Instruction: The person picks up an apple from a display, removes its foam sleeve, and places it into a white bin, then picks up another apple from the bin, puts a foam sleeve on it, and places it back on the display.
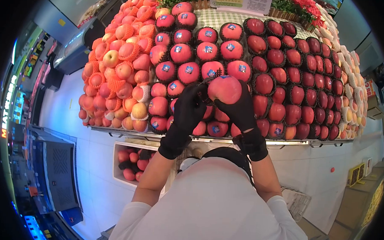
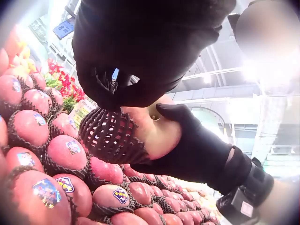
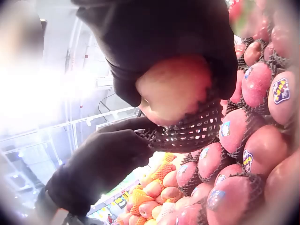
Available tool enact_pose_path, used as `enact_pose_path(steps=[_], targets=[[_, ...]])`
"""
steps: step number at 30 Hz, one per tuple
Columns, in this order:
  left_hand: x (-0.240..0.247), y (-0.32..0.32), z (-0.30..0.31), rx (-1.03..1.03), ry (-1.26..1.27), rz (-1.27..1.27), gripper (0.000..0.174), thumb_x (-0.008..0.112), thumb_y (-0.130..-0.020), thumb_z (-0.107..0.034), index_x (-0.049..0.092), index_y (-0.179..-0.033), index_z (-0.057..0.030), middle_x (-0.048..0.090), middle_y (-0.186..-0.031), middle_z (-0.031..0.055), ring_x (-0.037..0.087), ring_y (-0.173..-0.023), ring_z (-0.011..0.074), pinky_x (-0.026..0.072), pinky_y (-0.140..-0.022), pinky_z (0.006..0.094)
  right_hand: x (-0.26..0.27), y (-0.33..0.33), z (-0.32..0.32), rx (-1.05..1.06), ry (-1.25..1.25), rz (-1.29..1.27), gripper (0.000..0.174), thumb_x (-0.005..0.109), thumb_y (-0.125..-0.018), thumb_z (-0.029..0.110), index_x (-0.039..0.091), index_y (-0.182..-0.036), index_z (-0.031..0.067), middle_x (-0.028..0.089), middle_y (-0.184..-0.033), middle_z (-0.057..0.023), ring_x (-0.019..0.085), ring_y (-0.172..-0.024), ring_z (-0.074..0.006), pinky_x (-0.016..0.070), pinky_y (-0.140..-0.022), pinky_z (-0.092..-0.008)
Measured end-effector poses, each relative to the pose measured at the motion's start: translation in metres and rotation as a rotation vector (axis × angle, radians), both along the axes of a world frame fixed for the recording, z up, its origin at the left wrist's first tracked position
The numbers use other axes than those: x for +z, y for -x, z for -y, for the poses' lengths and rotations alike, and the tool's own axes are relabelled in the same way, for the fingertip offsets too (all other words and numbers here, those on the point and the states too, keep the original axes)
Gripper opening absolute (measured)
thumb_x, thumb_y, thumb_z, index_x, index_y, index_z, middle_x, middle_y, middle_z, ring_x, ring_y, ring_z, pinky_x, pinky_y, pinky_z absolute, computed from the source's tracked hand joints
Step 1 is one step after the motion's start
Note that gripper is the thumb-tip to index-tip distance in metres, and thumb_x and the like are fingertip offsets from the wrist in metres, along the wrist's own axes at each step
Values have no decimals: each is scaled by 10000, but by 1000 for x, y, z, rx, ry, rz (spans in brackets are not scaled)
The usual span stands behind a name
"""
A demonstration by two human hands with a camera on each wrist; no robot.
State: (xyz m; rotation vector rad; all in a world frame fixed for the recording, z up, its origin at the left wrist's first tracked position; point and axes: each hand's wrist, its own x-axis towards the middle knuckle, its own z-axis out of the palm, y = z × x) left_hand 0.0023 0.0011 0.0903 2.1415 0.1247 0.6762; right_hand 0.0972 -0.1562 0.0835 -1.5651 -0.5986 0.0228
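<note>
Both hands wear black gloves and meet over the fruit display. A large pink-red apple (image 1: 224,89) sits in the grip of my right hand (image 1: 239,108), its thumb near the stem hollow in the left wrist view. A black foam fruit net (image 2: 110,136) covers part of that apple, leaving the stem end bare. My left hand (image 1: 190,108) pinches the net's edge, as the right wrist view shows with the left fingers (image 3: 133,136) at the mesh. Just below both hands lie rows of stickered apples (image 1: 188,70) in black nets.
Apples in orange nets (image 1: 126,52) are heaped on the left, dark red apples (image 1: 293,75) on the right, white-netted fruit (image 1: 347,83) beyond. A sign (image 1: 242,2) and red flowers (image 1: 299,9) stand at the back. On the floor, a white crate (image 1: 119,173) contains apples.
</note>
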Motion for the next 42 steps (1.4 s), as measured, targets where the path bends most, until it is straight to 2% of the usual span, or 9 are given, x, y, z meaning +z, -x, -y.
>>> enact_pose_path(steps=[3,8,15,18,21,22,25,33,42], targets=[[6,-4,6,8,86,54,480,592,-776,57,605,-1244,-45,607,-1179,119,624,-808,184,508,-688,294,1,2,-2,35,31,58,766,888,-623,191,491,-1258,32,577,-1164,-154,598,-1067,-294,505,-917,-414],[10,-8,8,-5,-43,171,522,576,-783,70,563,-1296,-29,550,-1266,168,621,-878,209,508,-709,296,15,13,-3,3,62,131,767,870,-624,184,485,-1273,45,541,-1196,-173,555,-1107,-337,476,-945,-446],[3,3,30,27,-84,105,535,575,-808,76,537,-1329,-37,493,-1340,183,615,-947,264,520,-745,328,20,15,-4,-119,197,240,710,868,-674,223,524,-1261,21,566,-1214,-157,569,-1132,-282,475,-948,-397],[5,0,30,-47,12,53,494,595,-843,60,544,-1324,-40,538,-1300,164,619,-956,243,524,-758,348,14,11,-1,-100,195,173,744,868,-672,202,487,-1288,32,539,-1231,-151,543,-1161,-286,462,-973,-407],[-9,-12,12,-201,140,265,457,619,-870,36,550,-1315,-37,591,-1235,136,617,-919,212,521,-795,338,-1,2,-4,-44,-89,34,777,885,-645,212,470,-1275,28,519,-1195,-168,538,-1136,-318,463,-959,-431],[-7,-11,9,-158,158,228,427,639,-872,20,570,-1289,-34,637,-1189,91,599,-1050,176,489,-897,313,1,3,-1,-42,-73,67,774,886,-647,211,471,-1275,26,523,-1192,-165,542,-1131,-313,465,-957,-427],[4,-5,6,31,226,71,417,652,-876,-6,569,-1284,-32,638,-1194,88,596,-1083,180,477,-933,314,11,7,7,-36,-23,162,767,887,-652,206,476,-1273,18,533,-1183,-156,553,-1116,-298,469,-952,-415],[-18,-14,-10,-206,602,47,372,669,-883,-39,562,-1235,21,647,-1135,101,609,-1031,172,492,-914,327,42,20,2,148,-127,-131,646,845,-701,133,522,-1249,23,588,-1207,-108,572,-1130,-223,477,-973,-376],[-25,-14,-13,-174,725,43,381,606,-948,-100,523,-1299,22,611,-1210,97,578,-1101,176,474,-957,319,20,10,-6,128,-90,79,626,867,-666,186,558,-1180,10,629,-1106,-128,625,-1015,-257,515,-887,-389]])
